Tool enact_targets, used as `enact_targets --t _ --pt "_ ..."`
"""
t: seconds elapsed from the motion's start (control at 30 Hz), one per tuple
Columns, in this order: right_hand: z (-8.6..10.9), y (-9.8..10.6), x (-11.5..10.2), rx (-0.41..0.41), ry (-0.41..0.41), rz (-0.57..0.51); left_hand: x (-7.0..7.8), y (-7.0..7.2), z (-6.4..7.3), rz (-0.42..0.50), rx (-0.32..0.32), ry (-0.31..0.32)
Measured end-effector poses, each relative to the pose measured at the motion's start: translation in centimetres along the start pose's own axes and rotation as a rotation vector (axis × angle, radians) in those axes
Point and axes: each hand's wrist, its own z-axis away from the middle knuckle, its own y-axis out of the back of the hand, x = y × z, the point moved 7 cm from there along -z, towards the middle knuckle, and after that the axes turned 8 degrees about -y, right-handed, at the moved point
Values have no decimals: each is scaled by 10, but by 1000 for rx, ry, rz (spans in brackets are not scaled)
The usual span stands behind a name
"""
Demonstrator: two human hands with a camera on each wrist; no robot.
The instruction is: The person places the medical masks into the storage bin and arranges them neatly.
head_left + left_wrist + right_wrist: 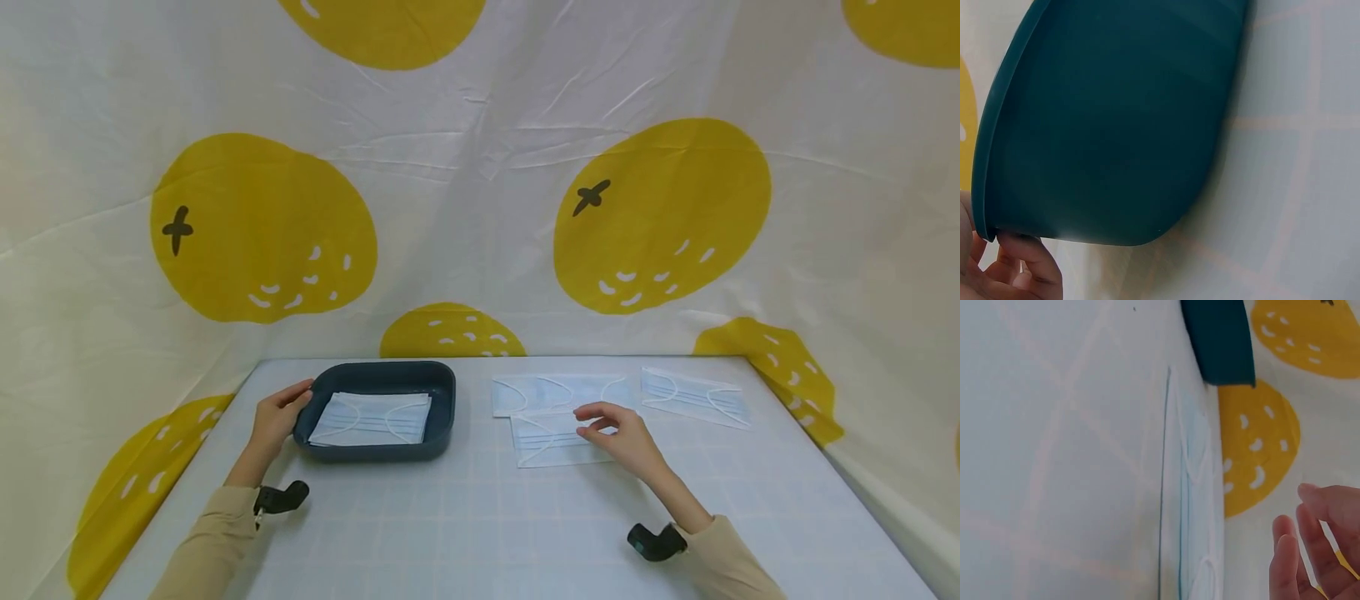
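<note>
My left hand [273,421] holds a dark blue-green plastic tray [375,454] at its left end. Close up in the left wrist view, the fingers of my left hand [1022,269] pinch the rim of the tray [1110,125]. Inside it lie pale blue face masks [372,421], seemingly stacked; how many cannot be told. Over the front face mask [536,448] hovers my right hand [630,442], fingers loosely bent with nothing between them. In the right wrist view, a gap shows between the thumb and fingers of my right hand [1322,544].
Behind the front mask lies another face mask [525,393], partly overlapped by it. A third face mask [693,398] lies at the back right. The white table [450,533] ends at a hanging curtain [480,217] printed with yellow fruit.
</note>
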Motion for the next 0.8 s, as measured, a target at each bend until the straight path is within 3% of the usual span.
enact_targets --t 0.8 --pt "22 86 83 63 -204 77 -2 -2 0 23 -1 18"
